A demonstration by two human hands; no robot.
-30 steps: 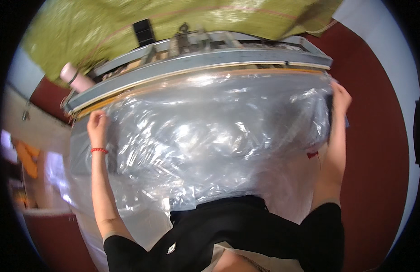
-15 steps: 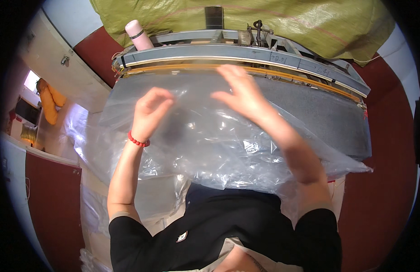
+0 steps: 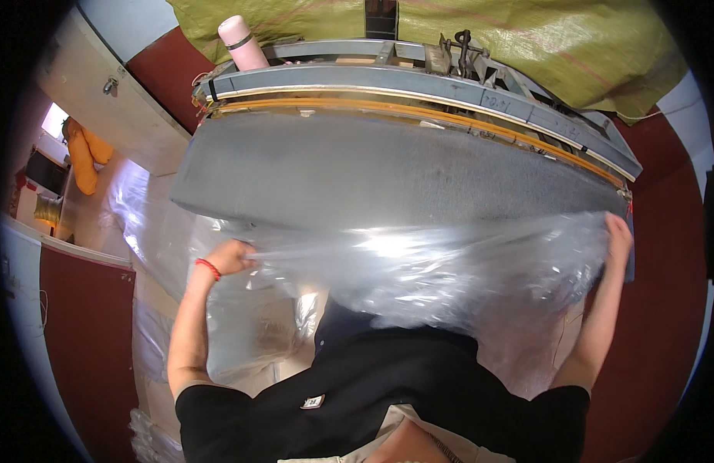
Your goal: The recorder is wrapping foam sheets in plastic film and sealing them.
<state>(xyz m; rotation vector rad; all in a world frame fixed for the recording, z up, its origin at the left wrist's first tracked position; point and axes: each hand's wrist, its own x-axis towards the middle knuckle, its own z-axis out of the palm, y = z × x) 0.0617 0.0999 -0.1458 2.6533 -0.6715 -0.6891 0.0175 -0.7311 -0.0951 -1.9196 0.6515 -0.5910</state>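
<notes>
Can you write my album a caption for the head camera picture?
Left hand and right hand hold a shiny, clear plastic sheet along the near side of a grey worktop.

Plastic sheet [image 3: 465, 266] before the frame [image 3: 357, 76]

Clear plastic film [image 3: 449, 266] – glossy, wrinkled; grey work surface [image 3: 318, 166] – matt.

Left hand [image 3: 230, 257], right hand [image 3: 619, 236] grip clear plastic sheet [image 3: 449, 266]; grey worktop [image 3: 357, 170] beyond.
</notes>
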